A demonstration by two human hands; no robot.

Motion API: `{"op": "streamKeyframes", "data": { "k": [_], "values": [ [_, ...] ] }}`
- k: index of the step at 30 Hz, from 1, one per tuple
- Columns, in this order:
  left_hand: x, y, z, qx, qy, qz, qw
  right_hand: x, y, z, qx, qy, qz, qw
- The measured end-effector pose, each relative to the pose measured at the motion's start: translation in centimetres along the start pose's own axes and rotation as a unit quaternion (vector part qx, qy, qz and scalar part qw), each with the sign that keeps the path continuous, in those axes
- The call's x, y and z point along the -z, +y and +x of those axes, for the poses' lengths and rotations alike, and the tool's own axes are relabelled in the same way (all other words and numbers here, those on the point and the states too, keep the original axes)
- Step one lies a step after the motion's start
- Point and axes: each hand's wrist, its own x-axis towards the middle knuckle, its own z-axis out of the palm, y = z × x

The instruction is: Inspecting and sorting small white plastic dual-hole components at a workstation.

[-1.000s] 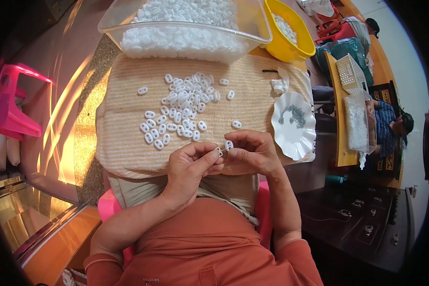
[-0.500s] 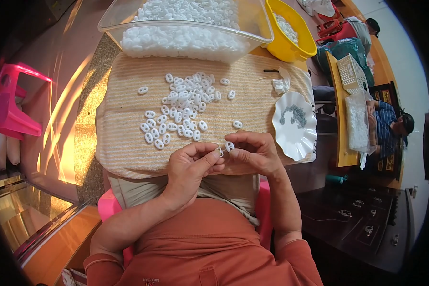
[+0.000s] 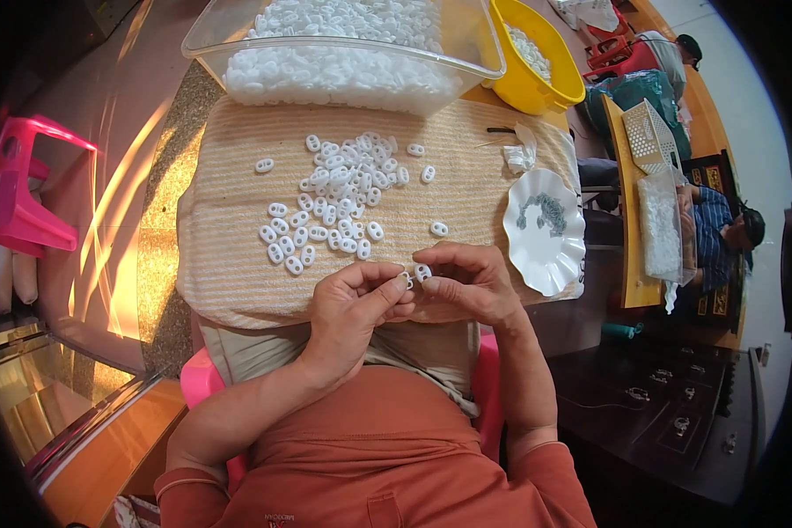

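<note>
My right hand (image 3: 472, 283) pinches a white oval plastic piece with two holes (image 3: 423, 272) between thumb and fingertips. Close beside it, my left hand (image 3: 358, 297) grips a small pale looped thing (image 3: 407, 280) in its fingertips; its kind is too small to make out. The two held things are nearly touching over the near edge of the striped cloth (image 3: 238, 273). Beyond my hands lies a loose pile of similar white two-hole pieces (image 3: 339, 180), with a single piece (image 3: 438, 229) just above my right hand.
A clear bin (image 3: 343, 75) heaped with white pieces stands at the back, next to a yellow basin (image 3: 559, 92). On the right, a scalloped white plate (image 3: 546, 260) holds small grey bits. Another person (image 3: 722, 224) sits farther right by a second bin. A pink stool (image 3: 26, 202) stands left.
The white piece in my right hand has shifted very slightly left and down, nearer the left fingertips. Both hands otherwise keep their place.
</note>
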Motion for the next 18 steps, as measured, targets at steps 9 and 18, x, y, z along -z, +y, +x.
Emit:
{"op": "streamKeyframes", "data": {
  "k": [9, 18],
  "values": [
    [0.14, -0.19, 0.05, 0.002, -0.003, -0.004, 1.0, -0.12, -0.03, -0.02, -0.004, -0.012, 0.007, 1.0],
    [0.01, -0.23, 0.0, -0.008, -0.012, 0.001, 1.0, -0.69, -0.08, 0.12, -0.009, -0.039, 0.047, 0.998]
  ]
}}
